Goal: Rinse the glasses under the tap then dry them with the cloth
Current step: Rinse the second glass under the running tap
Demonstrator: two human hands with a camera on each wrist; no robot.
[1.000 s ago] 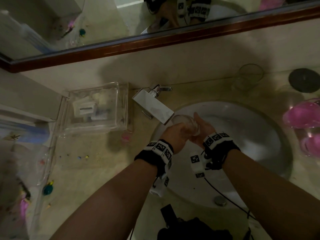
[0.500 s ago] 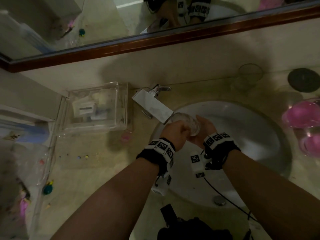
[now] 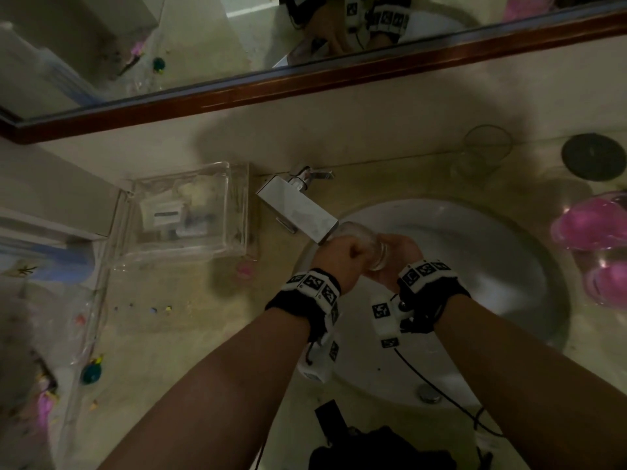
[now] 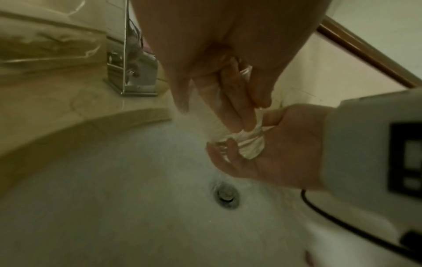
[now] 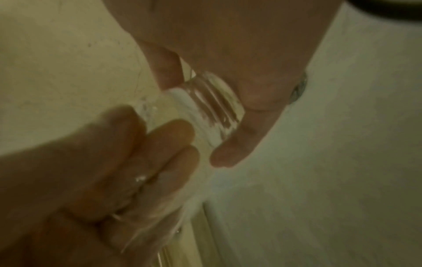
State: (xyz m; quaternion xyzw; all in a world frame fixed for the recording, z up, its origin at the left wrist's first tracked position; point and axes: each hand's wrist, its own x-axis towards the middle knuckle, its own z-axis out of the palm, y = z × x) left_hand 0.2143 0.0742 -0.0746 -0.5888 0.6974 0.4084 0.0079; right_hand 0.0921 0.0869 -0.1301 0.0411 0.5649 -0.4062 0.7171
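Clear glass (image 3: pixel 368 244), white sink (image 3: pixel 509 266)

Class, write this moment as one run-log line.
stage: rinsing | glass: under tap, over sink | left hand: gripping glass | right hand: holding glass | second glass: on counter

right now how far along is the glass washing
Nothing looks finished. In hand: both hands, left hand and right hand, hold one glass under the tap, water running over it. Left: a second glass stands on the counter behind the sink, then drying both; no cloth is clearly visible.

Clear box (image 3: pixel 183 212) left of basin; pink bottles (image 3: pixel 590 228) right; mirror (image 3: pixel 203 45) above.
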